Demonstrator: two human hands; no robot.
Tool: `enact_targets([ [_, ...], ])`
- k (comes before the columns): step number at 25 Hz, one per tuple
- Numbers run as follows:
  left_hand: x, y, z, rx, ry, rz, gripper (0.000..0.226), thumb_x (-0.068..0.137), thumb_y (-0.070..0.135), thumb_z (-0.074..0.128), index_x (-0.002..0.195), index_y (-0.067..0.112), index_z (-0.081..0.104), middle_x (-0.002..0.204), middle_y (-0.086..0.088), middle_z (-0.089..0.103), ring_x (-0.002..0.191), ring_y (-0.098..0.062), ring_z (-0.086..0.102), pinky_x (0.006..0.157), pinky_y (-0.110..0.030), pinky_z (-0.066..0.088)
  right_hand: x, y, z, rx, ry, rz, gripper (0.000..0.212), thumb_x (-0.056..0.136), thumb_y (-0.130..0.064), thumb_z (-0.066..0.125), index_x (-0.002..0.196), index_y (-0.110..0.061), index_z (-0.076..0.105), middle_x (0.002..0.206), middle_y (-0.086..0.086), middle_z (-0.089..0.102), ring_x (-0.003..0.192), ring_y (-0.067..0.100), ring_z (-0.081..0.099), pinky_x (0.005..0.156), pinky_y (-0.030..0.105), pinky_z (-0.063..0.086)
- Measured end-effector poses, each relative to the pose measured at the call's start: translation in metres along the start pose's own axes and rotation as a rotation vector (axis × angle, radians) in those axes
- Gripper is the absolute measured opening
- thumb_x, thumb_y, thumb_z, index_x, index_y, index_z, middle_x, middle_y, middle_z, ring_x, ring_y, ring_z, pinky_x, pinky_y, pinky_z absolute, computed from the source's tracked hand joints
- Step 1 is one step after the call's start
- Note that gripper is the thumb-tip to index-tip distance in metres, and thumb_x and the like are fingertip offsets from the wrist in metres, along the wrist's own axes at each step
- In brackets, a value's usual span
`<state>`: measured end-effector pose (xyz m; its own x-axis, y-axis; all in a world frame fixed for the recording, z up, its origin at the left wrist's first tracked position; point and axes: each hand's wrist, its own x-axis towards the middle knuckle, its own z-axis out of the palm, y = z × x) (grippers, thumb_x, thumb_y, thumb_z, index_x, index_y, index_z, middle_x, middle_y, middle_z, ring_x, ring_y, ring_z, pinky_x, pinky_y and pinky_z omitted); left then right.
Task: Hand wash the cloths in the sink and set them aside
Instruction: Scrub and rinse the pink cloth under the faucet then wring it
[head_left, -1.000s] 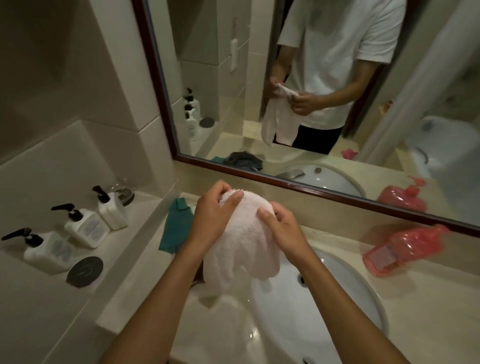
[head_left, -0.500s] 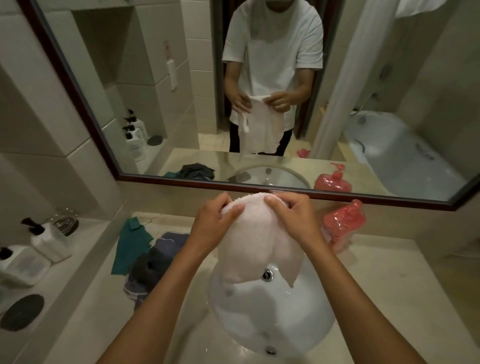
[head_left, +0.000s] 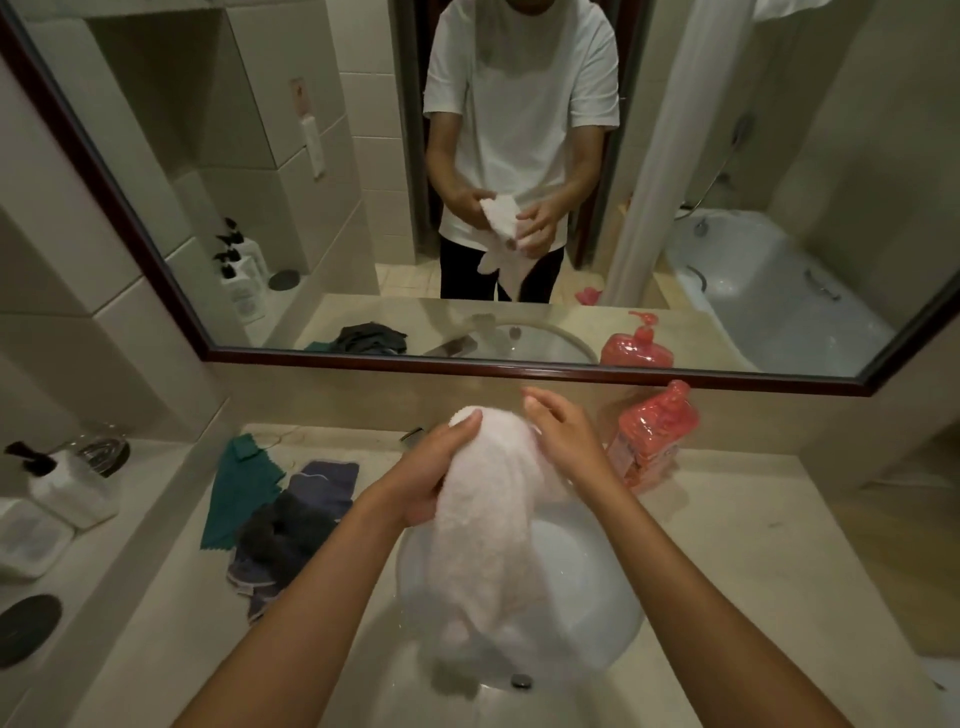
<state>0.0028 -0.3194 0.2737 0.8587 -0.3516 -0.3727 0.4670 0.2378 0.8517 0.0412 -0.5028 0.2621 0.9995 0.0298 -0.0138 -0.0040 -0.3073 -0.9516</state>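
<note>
A fluffy pale pink cloth (head_left: 488, 525) hangs in a long bundle over the white round sink (head_left: 608, 613). My left hand (head_left: 434, 467) grips its upper part from the left, thumb on top. To the cloth's right, my right hand (head_left: 563, 434) has straight fingers, its palm against the cloth's right side. The cloth's lower end reaches down into the basin. On the counter left of the sink lies a pile of dark cloths (head_left: 291, 530), with a teal cloth (head_left: 241, 488) beside it.
A red soap dispenser (head_left: 652, 436) stands on the beige counter right of the sink. White pump bottles (head_left: 67, 488) and a black round disc (head_left: 26, 629) sit on the left ledge. A framed mirror (head_left: 519, 371) runs along the wall behind the sink.
The view swung from the left ledge to centre on the sink. My right hand let go of the cloth's top and opened beside it; the cloth now hangs lower, gathered in my left hand.
</note>
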Motion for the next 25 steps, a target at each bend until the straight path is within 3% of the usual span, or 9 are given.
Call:
enact_targets([
  [3,0.001,-0.024,-0.01,-0.359,0.002,-0.043,0.063,0.102,0.053,0.041,0.139,0.004,0.057,0.137,-0.021,0.061,0.128,-0.035,0.058,0.11,-0.045,0.044,-0.026,0.045,0.022,0.201,-0.084,0.27,0.049,0.104,-0.054,0.036,0.134,-0.026,0.062,0.135,-0.006,0.062,0.124,0.014,0.056,0.105,0.036,0.039],
  [7,0.007,-0.057,-0.032,-0.609,0.089,-0.045,0.058,0.102,0.047,0.046,0.143,0.006,0.053,0.14,-0.02,0.058,0.132,-0.036,0.054,0.119,-0.05,0.032,-0.05,0.088,0.052,0.413,-0.28,0.499,0.066,0.102,-0.061,0.031,0.11,-0.009,0.071,0.103,0.009,0.072,0.097,0.026,0.068,0.079,0.035,0.052],
  [10,0.01,-0.081,-0.052,-0.564,0.166,-0.034,0.058,0.094,0.039,0.057,0.139,0.004,0.055,0.136,-0.021,0.061,0.127,-0.036,0.058,0.11,-0.048,0.043,-0.052,0.102,0.072,0.465,-0.113,0.543,0.038,0.101,-0.043,0.053,0.102,-0.012,0.075,0.101,0.01,0.077,0.094,0.029,0.073,0.071,0.035,0.056],
  [13,0.015,-0.114,-0.073,-0.471,0.277,-0.039,0.055,0.09,0.027,0.066,0.137,0.002,0.054,0.129,-0.02,0.067,0.119,-0.034,0.065,0.096,-0.045,0.055,-0.043,0.118,0.091,0.618,0.037,0.601,0.024,0.099,-0.031,0.06,0.094,-0.011,0.073,0.093,0.009,0.077,0.082,0.023,0.073,0.069,0.035,0.058],
  [15,0.029,-0.138,-0.08,-0.459,0.382,-0.075,0.049,0.095,0.024,0.064,0.137,0.0,0.055,0.127,-0.02,0.067,0.12,-0.032,0.064,0.102,-0.042,0.052,-0.035,0.127,0.104,0.639,-0.002,0.616,0.021,0.098,-0.027,0.06,0.085,-0.015,0.071,0.087,0.007,0.075,0.078,0.019,0.071,0.066,0.032,0.057],
  [18,0.057,-0.16,-0.083,-0.453,0.56,-0.162,0.046,0.104,0.03,0.052,0.136,-0.002,0.051,0.135,-0.018,0.06,0.132,-0.023,0.053,0.11,-0.026,0.035,-0.025,0.139,0.122,0.579,-0.132,0.668,0.013,0.082,-0.024,0.067,0.081,-0.013,0.074,0.089,0.011,0.075,0.08,0.023,0.074,0.064,0.032,0.057],
  [21,0.073,-0.185,-0.091,-0.372,0.617,-0.232,0.06,0.09,0.043,0.071,0.136,0.008,0.052,0.129,-0.013,0.062,0.126,-0.026,0.057,0.114,-0.04,0.039,-0.014,0.158,0.132,0.542,-0.134,0.762,0.025,0.092,-0.026,0.062,0.089,-0.004,0.074,0.094,0.019,0.076,0.086,0.028,0.075,0.073,0.037,0.06],
  [23,0.078,-0.199,-0.1,-0.294,0.679,-0.28,0.072,0.08,0.034,0.083,0.137,0.005,0.05,0.127,-0.017,0.064,0.118,-0.032,0.061,0.108,-0.05,0.046,0.002,0.173,0.131,0.384,-0.038,0.766,0.034,0.1,-0.027,0.051,0.085,-0.008,0.074,0.086,0.011,0.076,0.074,0.02,0.072,0.068,0.03,0.056],
  [25,0.087,-0.212,-0.108,-0.337,0.726,-0.29,0.066,0.084,0.022,0.081,0.139,0.005,0.049,0.127,-0.02,0.063,0.117,-0.035,0.061,0.106,-0.053,0.048,0.023,0.181,0.124,0.221,0.087,0.675,0.028,0.097,-0.025,0.055,0.08,-0.012,0.073,0.083,0.007,0.073,0.071,0.018,0.065,0.07,0.029,0.052],
])
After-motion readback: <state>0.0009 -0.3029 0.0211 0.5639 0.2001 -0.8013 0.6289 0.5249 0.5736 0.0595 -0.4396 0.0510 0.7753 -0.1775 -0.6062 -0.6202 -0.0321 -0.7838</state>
